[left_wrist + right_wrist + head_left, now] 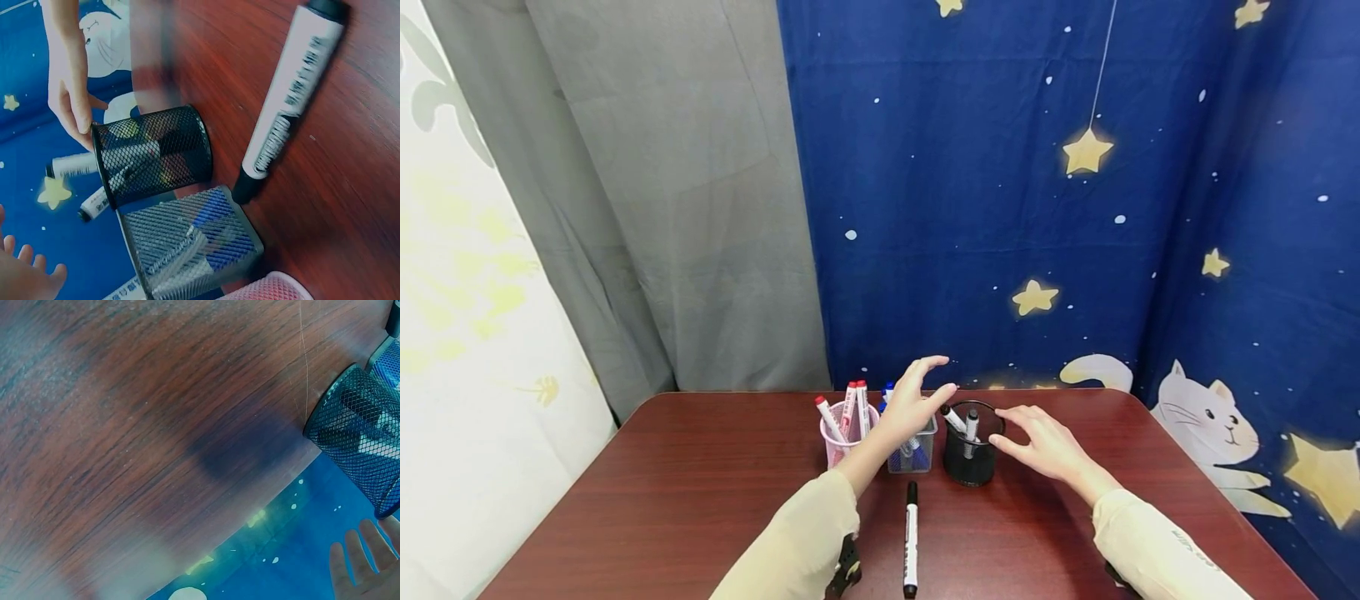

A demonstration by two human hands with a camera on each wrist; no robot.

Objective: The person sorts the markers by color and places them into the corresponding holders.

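Observation:
My right hand (1037, 437) is at the right side of a round black mesh pen cup (970, 462), fingers spread and fairly straight, fingertips right at its rim. Two black-capped whiteboard markers (74, 165) lean in that cup. My left hand (908, 408) hovers over a grey mesh pen holder (925, 457), thumb and fingers apart, nothing between them. Blue-capped markers stand inside this holder, partly hidden by the hand. On the table in front lies another black-capped whiteboard marker (912, 537), its cap pointing at the holders.
A pink mesh cup (837, 454) with several red-capped markers (850, 408) stands left of the grey holder, partly behind my left forearm. The dark red-brown table (715, 492) ends at a grey curtain (730, 250) and a blue starry curtain (962, 208).

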